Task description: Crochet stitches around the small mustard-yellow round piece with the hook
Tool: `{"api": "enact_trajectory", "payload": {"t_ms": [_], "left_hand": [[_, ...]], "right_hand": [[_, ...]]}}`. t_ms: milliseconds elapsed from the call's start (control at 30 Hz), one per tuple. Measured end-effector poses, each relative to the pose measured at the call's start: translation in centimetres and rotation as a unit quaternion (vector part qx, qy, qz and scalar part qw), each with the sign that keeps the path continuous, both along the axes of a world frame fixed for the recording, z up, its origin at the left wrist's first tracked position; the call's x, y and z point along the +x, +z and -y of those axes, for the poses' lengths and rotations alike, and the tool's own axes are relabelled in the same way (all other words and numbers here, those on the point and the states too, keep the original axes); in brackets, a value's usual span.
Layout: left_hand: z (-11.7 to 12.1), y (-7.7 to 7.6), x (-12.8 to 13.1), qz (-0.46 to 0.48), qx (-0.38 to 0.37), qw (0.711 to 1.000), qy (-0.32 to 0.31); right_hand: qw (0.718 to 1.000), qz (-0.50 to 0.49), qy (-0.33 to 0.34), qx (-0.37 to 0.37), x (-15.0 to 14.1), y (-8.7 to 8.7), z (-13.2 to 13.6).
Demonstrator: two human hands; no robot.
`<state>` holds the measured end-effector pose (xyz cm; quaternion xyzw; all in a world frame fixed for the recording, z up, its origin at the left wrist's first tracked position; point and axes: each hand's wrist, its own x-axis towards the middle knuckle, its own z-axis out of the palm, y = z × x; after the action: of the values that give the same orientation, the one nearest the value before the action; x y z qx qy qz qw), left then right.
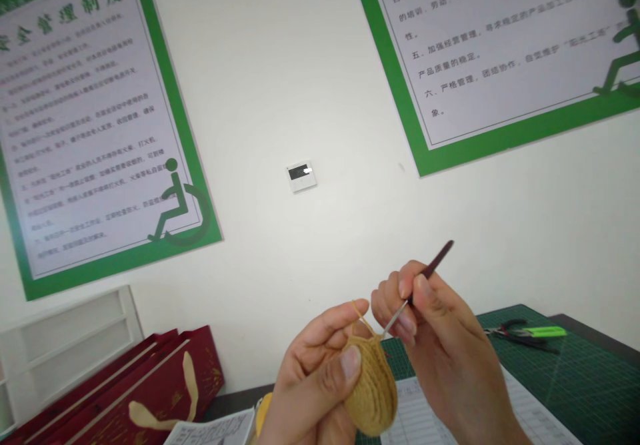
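Observation:
My left hand pinches a rounded tan crochet piece between thumb and fingers, near its upper edge. A strand of tan yarn runs up over the raised index finger of that hand. In my right hand is a crochet hook with a dark handle, gripped between thumb and fingers. Its metal shaft slants down to the left and its tip meets the top edge of the crochet piece. Whether the tip sits inside a stitch cannot be made out.
A green cutting mat lies on the table at right, with pliers and a bright green-handled tool. Printed sheets lie beneath my hands. Dark red gift bags stand at left. Posters and a thermostat are on the wall.

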<state>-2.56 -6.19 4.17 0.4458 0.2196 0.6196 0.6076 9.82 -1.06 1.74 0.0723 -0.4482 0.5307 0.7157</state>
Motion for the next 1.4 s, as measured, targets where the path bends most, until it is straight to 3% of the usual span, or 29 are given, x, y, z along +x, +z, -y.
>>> {"api": "enact_trajectory", "payload": {"t_ms": [100, 167, 267, 400, 533, 800, 967, 1167, 1300, 1400], "left_hand": [[-0.2, -0.2, 0.7, -0.018, 0.055, 0.994, 0.097], [-0.3, -0.3, 1.4, -0.027, 0.088, 0.985, 0.149], [-0.4, -0.4, 2.2, -0.032, 0.104, 0.978, 0.179], [-0.5, -0.7, 2.4, -0.030, 0.108, 0.972, 0.206], [-0.7, -0.9, 2.3, -0.026, 0.119, 0.960, 0.251], [-0.6, -0.9, 2.3, -0.015, 0.094, 0.968, 0.231], [-0.6, -0.9, 2.3, -0.009, 0.087, 0.967, 0.238], [-0.5, -0.8, 2.4, -0.012, 0.088, 0.968, 0.234], [-0.3, -0.8, 2.3, -0.008, 0.080, 0.972, 0.219], [-0.1, -0.6, 2.2, -0.005, 0.073, 0.976, 0.203]], "right_hand": [[0.995, 0.050, 0.084, -0.034, -0.1, 0.3, 0.0], [0.995, 0.068, 0.068, -0.016, -0.2, 0.2, -0.2], [0.996, 0.063, -0.046, 0.046, -0.4, -0.3, -0.6], [0.974, 0.057, -0.202, 0.086, -0.5, -0.7, -0.8], [0.965, 0.034, -0.247, 0.080, -0.5, -0.7, -0.7], [0.974, 0.012, -0.199, 0.110, 0.1, -0.6, -1.1], [0.958, 0.032, -0.239, 0.154, 0.7, -0.6, -1.1], [0.892, 0.052, -0.371, 0.253, 1.6, -0.6, -0.6], [0.809, 0.105, -0.476, 0.328, 2.0, -0.7, -0.2], [0.747, 0.124, -0.563, 0.330, 1.7, -1.0, 0.0]]}}
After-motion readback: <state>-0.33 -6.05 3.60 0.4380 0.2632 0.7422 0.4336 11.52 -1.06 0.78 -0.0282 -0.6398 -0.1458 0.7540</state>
